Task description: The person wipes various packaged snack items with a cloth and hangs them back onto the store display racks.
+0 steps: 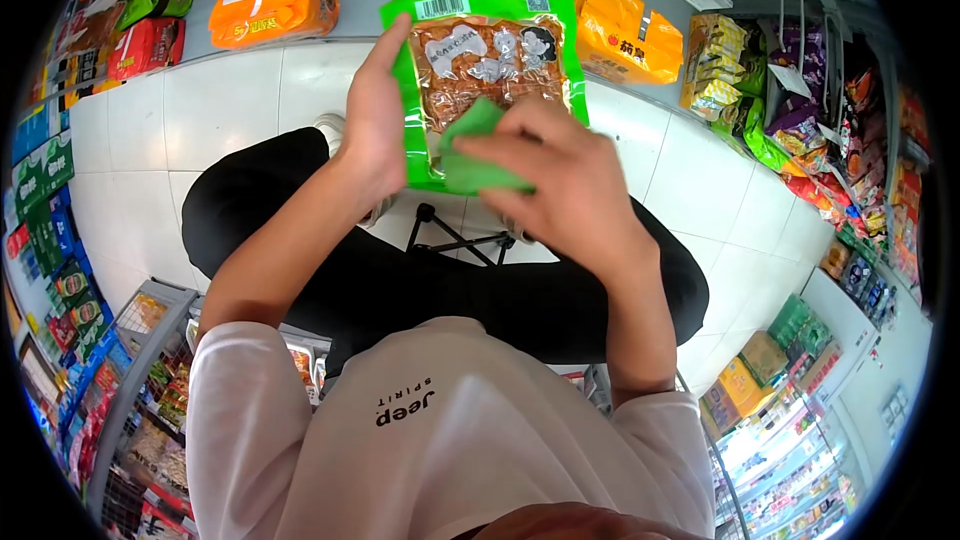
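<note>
Head view, and your right hand (560,175) has a green cloth (480,155) pinched between thumb and fingers, all motion-blurred, in front of the lower part of the green snack bag (490,70). How firmly it presses, you can't tell. Just behind those fingertips sits the bag, most of its clear window stretching beyond them, its long axis running away from you, top leaning slightly left. Left of them, your left hand (372,130) holds the bag's side edge, one digit along it, the others hidden; the right is nearer the middle. Farther out, past both hands: grey shelf (375,0), orange multipack (628,32) to the right.
</note>
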A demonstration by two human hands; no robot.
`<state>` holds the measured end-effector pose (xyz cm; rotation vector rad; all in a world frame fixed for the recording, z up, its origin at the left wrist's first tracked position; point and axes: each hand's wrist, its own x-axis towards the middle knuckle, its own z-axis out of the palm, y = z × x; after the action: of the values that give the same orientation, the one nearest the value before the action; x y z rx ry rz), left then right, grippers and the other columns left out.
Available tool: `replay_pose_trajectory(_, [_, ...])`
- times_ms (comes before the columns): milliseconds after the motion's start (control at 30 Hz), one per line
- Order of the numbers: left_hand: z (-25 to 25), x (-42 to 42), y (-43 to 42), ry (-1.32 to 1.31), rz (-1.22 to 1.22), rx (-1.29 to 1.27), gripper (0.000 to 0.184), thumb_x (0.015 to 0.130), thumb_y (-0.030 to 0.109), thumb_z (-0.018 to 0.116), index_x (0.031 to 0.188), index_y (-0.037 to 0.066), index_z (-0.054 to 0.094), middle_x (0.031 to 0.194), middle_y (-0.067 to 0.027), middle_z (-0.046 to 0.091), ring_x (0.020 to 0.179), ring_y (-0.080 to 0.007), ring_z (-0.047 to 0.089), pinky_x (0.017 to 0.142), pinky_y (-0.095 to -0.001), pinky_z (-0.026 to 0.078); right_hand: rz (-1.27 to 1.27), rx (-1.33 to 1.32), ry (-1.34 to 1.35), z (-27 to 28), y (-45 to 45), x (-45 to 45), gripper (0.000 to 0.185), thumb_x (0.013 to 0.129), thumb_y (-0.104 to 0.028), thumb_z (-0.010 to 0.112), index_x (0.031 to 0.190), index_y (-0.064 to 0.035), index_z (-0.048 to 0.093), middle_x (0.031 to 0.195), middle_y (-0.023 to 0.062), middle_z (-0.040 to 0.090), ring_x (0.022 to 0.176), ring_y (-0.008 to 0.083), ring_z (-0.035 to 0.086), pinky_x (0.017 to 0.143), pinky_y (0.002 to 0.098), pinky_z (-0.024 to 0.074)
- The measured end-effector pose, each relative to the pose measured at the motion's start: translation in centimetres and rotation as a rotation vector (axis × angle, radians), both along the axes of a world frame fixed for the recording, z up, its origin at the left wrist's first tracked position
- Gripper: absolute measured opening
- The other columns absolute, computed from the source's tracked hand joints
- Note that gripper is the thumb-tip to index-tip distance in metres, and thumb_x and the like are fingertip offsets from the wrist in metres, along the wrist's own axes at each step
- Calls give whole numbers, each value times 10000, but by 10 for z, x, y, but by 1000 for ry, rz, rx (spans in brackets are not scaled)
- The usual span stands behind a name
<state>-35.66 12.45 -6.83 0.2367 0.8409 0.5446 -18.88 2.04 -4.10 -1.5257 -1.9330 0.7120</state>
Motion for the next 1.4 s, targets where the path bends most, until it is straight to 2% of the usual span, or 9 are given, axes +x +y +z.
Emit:
replay_pose_trajectory(200, [6, 5, -8, 25, -6, -30, 600, 1129, 479, 356, 1513, 35, 483, 1425, -173, 636, 1267, -293, 672, 1081, -486, 555, -339, 113, -132, -13, 9, 19, 504, 701, -97, 878, 1192, -146, 772, 973, 69, 633, 880, 270, 669, 722, 393, 569])
replay_pose_trajectory(333, [1, 4, -8, 119, -86, 76, 613, 1129, 497, 379, 1486, 15, 509, 1382, -144, 652, 1238, -247, 669, 1093, -401, 523, -31, 37, 77, -4, 5, -1, 512, 676, -93, 881, 1173, -148, 773, 970, 56, 619, 862, 266, 656, 747, 395, 570])
replay_pose_trajectory(500, [-7, 3, -16, 180, -168, 343, 663, 1139, 528, 353, 1405, -29, 594, 1326, -133, 678, 1210, -182, 656, 1074, -352, 509, -334, 112, -12, -14, 10, 8, 498, 702, -59, 846, 1185, -156, 771, 995, 50, 623, 882, 257, 656, 748, 382, 572])
replay_pose_trajectory(633, [-10, 1, -16, 218, -243, 506, 648, 1146, 512, 344, 1389, -28, 607, 1301, -127, 686, 1189, -182, 647, 1082, -347, 486, -147, 133, 9, -9, 9, 4, 505, 716, -68, 839, 1206, -174, 774, 991, 61, 616, 894, 260, 663, 757, 384, 575])
replay_pose_trajectory(733, [-12, 1, -19, 203, -272, 498, 639, 1148, 502, 350, 1384, -32, 608, 1300, -127, 687, 1188, -188, 646, 1084, -350, 479, -110, 117, 64, -10, 9, 6, 515, 711, -69, 844, 1210, -178, 777, 985, 67, 612, 893, 266, 660, 763, 392, 572])
replay_pose_trajectory(867, [-5, 3, -21, 128, -202, 380, 620, 1146, 490, 376, 1370, -34, 618, 1284, -124, 691, 1184, -188, 643, 1070, -354, 486, -366, 185, -91, -14, 14, 21, 516, 716, -77, 840, 1221, -163, 776, 998, 69, 619, 877, 269, 647, 752, 393, 562])
replay_pose_trajectory(1067, [-9, 0, -19, 258, -256, 484, 594, 1151, 464, 377, 1365, -32, 624, 1271, -129, 693, 1151, -177, 651, 1046, -343, 497, -89, 129, 12, -9, 9, 2, 497, 719, -89, 842, 1203, -180, 778, 989, 54, 613, 922, 247, 660, 733, 371, 574])
replay_pose_trajectory(1200, [-3, 4, -17, 134, -107, 228, 585, 1134, 466, 393, 1400, -15, 591, 1299, -131, 692, 1195, -205, 677, 1065, -375, 529, -406, 141, -96, -13, 14, 19, 482, 717, -83, 844, 1185, -186, 786, 983, 53, 614, 897, 246, 654, 749, 380, 564])
replay_pose_trajectory(1400, [-10, 0, -8, 69, -73, 71, 624, 1113, 480, 371, 1498, 7, 503, 1400, -197, 645, 1241, -318, 678, 1082, -471, 549, 5, 32, 30, -2, 7, 7, 474, 711, -85, 851, 1172, -178, 791, 979, 36, 624, 878, 241, 657, 720, 373, 560])
